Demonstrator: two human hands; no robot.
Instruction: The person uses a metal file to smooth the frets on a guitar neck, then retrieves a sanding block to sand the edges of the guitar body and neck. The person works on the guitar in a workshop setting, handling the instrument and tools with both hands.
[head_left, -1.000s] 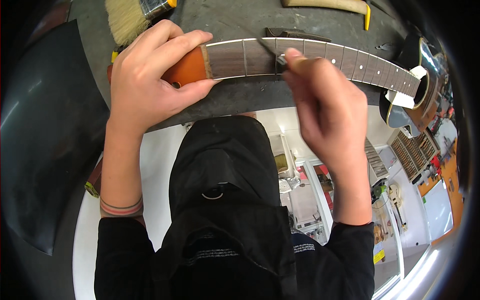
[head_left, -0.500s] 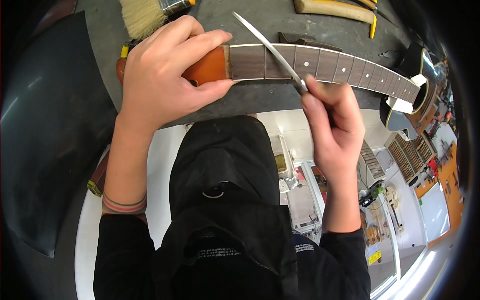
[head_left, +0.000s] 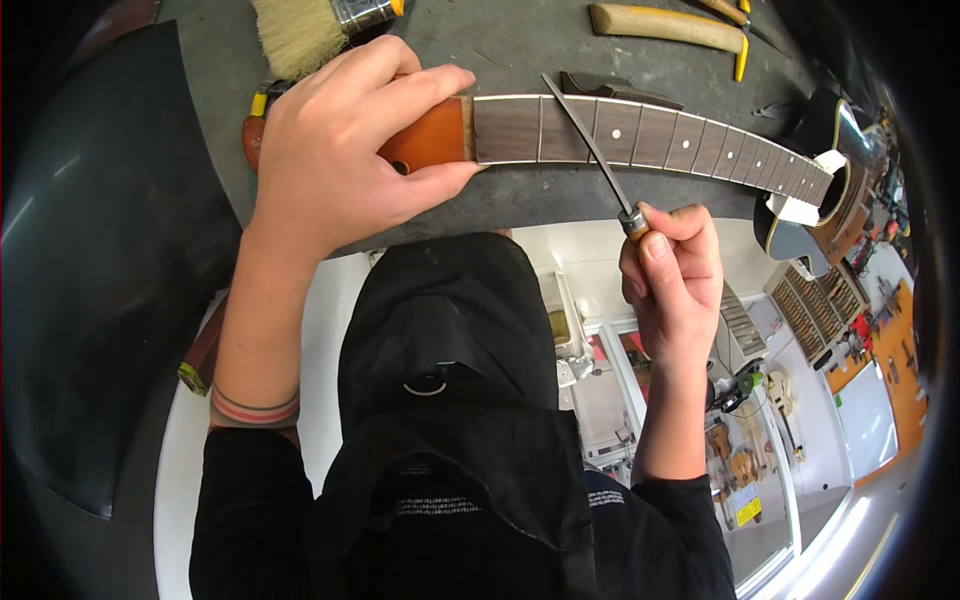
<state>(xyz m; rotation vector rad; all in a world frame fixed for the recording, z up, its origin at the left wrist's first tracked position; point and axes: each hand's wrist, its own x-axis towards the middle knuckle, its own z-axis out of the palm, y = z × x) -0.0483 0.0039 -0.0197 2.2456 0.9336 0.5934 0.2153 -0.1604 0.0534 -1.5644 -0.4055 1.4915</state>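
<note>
My left hand (head_left: 330, 160) grips the orange headstock (head_left: 430, 135) of a guitar neck, its thumb along the near side. The dark fretboard (head_left: 685, 130), with dot markers, stretches to the right toward a black guitar body (head_left: 845, 125), with white padding (head_left: 795, 205) at their junction. My right hand (head_left: 670, 270) is closed on the wooden handle of a thin metal file (head_left: 598, 157) just in front of the fretboard. The file's blade crosses the fretboard diagonally near the first frets; whether it touches them I cannot tell.
On the grey bench (head_left: 500, 50) lie a wide bristle brush (head_left: 295, 40), wooden-handled tools (head_left: 660, 20) and a dark block (head_left: 615, 88) behind the neck. A black sheet (head_left: 100, 260) covers the left side. Racks of small tools (head_left: 820, 310) and shelving show below right.
My right hand has pulled back toward me from over the fretboard, drawing the file with it. My left hand, still on the headstock, appears slightly farther right in the picture.
</note>
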